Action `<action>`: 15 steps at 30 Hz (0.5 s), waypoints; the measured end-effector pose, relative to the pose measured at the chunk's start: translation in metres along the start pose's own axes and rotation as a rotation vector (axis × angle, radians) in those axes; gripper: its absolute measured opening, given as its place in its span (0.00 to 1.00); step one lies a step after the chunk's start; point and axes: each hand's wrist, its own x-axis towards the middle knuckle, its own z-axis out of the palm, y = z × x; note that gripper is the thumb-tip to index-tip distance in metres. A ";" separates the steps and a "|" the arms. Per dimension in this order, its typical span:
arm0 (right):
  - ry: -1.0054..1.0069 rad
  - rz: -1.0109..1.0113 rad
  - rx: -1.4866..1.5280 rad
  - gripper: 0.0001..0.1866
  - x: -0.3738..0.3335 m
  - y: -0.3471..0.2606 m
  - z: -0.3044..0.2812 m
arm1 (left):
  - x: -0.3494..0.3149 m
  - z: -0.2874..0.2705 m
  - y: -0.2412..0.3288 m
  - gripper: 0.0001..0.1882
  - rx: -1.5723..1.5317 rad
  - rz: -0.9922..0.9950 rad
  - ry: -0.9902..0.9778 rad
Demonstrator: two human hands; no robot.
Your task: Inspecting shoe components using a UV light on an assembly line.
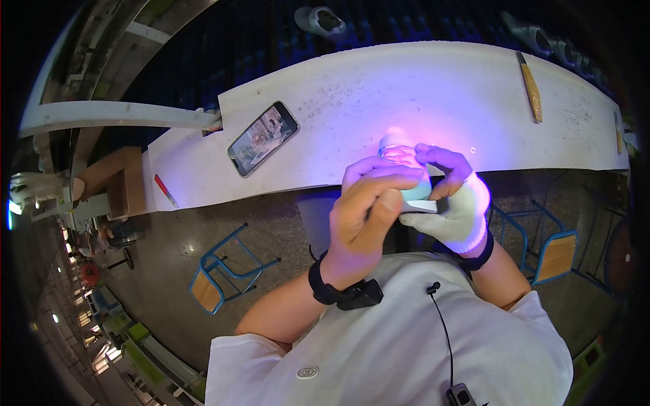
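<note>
A small sneaker (pixel 401 155) with a teal toe and a white sole is held in front of my chest at the table's near edge. Pink-violet light falls on its laces and on my fingers. My bare left hand (pixel 362 215) grips it from the left, thumb and fingers bent against its side. On the other side, my right hand (pixel 460 206), in a white glove that leaves some fingertips bare, holds the shoe with fingers over the upper and thumb by the sole. Part of the shoe is hidden behind my fingers.
On the white tabletop (pixel 325 135) lie a phone (pixel 264 139) with its screen lit, a slim red tool (pixel 164 190) and a wooden-handled tool (pixel 531 91). Sneakers (pixel 319 22) rest on dark rollers beyond. Blue-framed stools (pixel 227 271) stand below, and a cardboard box (pixel 128 183) at left.
</note>
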 end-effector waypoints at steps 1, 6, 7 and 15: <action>0.036 0.030 0.049 0.26 -0.006 0.007 0.009 | -0.006 0.001 -0.002 0.15 -0.110 -0.095 0.093; -0.050 -0.081 -0.103 0.25 -0.001 0.022 0.013 | -0.002 -0.034 -0.014 0.18 -0.061 -0.067 -0.004; -0.045 -0.122 -0.109 0.23 0.003 0.021 0.019 | 0.001 -0.040 -0.014 0.18 -0.075 -0.074 -0.029; -0.078 -0.183 -0.181 0.28 0.019 0.031 0.019 | -0.009 -0.045 -0.039 0.32 0.131 0.017 -0.058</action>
